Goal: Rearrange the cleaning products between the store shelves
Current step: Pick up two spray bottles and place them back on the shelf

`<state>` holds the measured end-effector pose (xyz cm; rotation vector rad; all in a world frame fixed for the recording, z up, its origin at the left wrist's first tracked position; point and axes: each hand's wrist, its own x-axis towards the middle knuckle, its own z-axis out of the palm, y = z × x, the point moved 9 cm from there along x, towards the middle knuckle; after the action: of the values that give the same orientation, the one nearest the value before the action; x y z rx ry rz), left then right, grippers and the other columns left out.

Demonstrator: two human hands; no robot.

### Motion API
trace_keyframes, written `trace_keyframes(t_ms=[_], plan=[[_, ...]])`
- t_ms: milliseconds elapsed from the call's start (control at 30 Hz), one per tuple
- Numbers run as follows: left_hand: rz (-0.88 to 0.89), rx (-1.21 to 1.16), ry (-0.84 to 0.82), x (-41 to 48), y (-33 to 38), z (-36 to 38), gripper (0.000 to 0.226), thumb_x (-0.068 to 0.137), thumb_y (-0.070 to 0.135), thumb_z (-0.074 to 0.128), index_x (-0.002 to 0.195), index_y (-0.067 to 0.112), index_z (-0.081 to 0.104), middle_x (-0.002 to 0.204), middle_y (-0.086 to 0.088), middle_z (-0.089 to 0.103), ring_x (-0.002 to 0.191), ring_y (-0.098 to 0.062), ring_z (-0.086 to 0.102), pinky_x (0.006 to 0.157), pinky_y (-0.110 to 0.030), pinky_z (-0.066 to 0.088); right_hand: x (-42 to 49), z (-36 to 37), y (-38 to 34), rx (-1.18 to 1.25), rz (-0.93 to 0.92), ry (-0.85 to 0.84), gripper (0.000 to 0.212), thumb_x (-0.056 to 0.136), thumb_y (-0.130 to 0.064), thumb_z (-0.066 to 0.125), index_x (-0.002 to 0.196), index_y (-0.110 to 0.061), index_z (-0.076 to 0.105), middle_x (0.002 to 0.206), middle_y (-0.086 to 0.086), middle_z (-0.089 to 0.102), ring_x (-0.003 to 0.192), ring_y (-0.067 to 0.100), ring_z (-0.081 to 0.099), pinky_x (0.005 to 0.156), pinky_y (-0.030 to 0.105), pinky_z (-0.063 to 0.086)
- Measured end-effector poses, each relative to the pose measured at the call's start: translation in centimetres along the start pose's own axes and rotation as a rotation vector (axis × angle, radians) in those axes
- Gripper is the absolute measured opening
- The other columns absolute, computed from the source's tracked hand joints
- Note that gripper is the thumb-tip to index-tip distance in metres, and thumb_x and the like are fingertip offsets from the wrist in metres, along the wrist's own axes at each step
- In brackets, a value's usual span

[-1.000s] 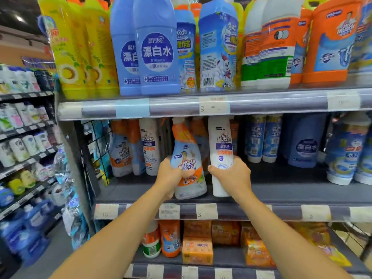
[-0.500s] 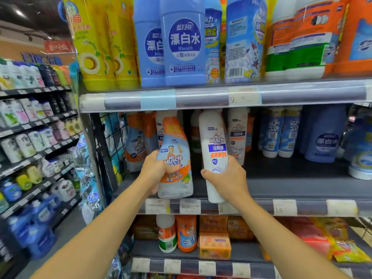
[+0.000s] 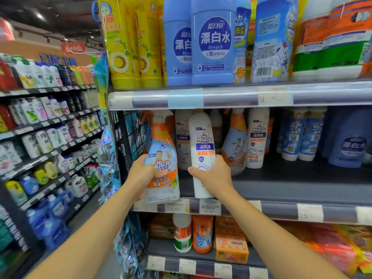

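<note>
Cleaning products crowd the middle shelf (image 3: pixel 302 190) at frame centre. Both held bottles hover at its front edge, not yet placed: left hand (image 3: pixel 141 176) clamps the spray bottle (image 3: pixel 161 158); right hand (image 3: pixel 213 178) clamps the white bottle (image 3: pixel 202 141).

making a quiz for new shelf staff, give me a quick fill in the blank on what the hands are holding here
1. The left hand grips the spray bottle, whose trigger is ____ in colour.
2. The right hand grips the ____ cylinder bottle.
3. Both bottles carry the brand name Mr ____.
4. The blue bleach bottles stand on the shelf ____ the hands.

Missing words: orange; white; Muscle; above
</note>
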<state>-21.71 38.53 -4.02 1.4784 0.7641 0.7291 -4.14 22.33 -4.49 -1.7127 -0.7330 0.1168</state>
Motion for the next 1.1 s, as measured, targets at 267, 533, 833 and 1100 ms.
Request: trace_keyframes(t_ms=[267,533,833,1100], plan=[[0.031,-0.031,-0.004,-0.3,0.8,-1.0,0.055,0.069,-0.014,0.076,0.117,0.008,0.062,0.104,-0.014,0.075,0.090,-0.036,0.073,0.084,-0.058,0.057,1.9,1.8,-0.2,0.051,-0.015,0.037,0.065,0.057,-0.031,0.093,0.103,-0.021,0.048,0.087,-0.009,0.063,0.075,0.002,0.062,0.053,0.014,0.044],[0.017,-0.034,0.018,-0.4,0.4,-1.8,0.054,0.069,-0.014,0.076,0.116,0.009,0.062,0.105,-0.014,0.074,0.091,-0.036,0.072,0.084,-0.056,0.058,3.4,4.0,-0.9,-0.002,-0.059,0.051,0.076,0.059,-0.019,0.092,0.118,-0.007,0.046,0.105,0.004,0.065,0.097,0.020,0.065,0.068,0.017,0.047],[0.025,-0.057,0.034,-0.6,0.4,-2.6,0.052,0.071,-0.015,0.073,0.115,0.009,0.060,0.104,-0.014,0.074,0.090,-0.035,0.072,0.081,-0.053,0.058,5.4,6.1,-0.1,0.021,0.004,0.075,0.070,0.062,-0.015,0.090,0.111,-0.011,0.040,0.108,0.006,0.060,0.102,0.024,0.061,0.077,0.026,0.047],[0.029,-0.044,0.056,-0.5,0.2,-2.8,0.053,0.068,-0.014,0.076,0.112,0.011,0.060,0.104,-0.012,0.074,0.091,-0.033,0.072,0.083,-0.053,0.058,6.4,7.0,0.8,0.107,0.062,0.055,0.069,0.063,-0.009,0.087,0.105,-0.018,0.033,0.098,-0.004,0.053,0.092,0.016,0.055,0.078,0.028,0.046]])
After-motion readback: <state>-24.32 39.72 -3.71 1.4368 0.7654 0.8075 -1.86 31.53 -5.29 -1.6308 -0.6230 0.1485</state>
